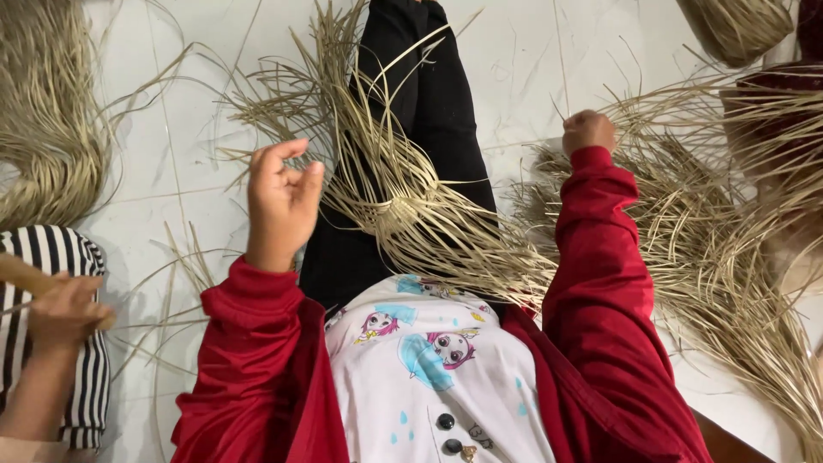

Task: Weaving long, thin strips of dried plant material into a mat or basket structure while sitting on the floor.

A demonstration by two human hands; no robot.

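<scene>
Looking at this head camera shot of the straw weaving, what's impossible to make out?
- Right hand: closed fist turned away; whether it grips strands is hidden by its own knuckles.
- Left hand: fingers pinched; any strand between them is too thin to see.
- Woven piece on the lap: its far edge is buried under loose strands.
- Neighbour's hand: its stick is cut off by the left edge.

Home-style weaving workspace, floor level. White tiled floor (pixel 197 129) strewn with dried straw strands (pixel 703 223); a half-woven straw piece (pixel 403 201) sits in the lap. More straw bundles (pixel 43 111) left of it.

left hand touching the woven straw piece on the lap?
Apart. The head view shows the left hand raised beside the tan woven straw piece, with black trouser fabric visible between them.
</scene>
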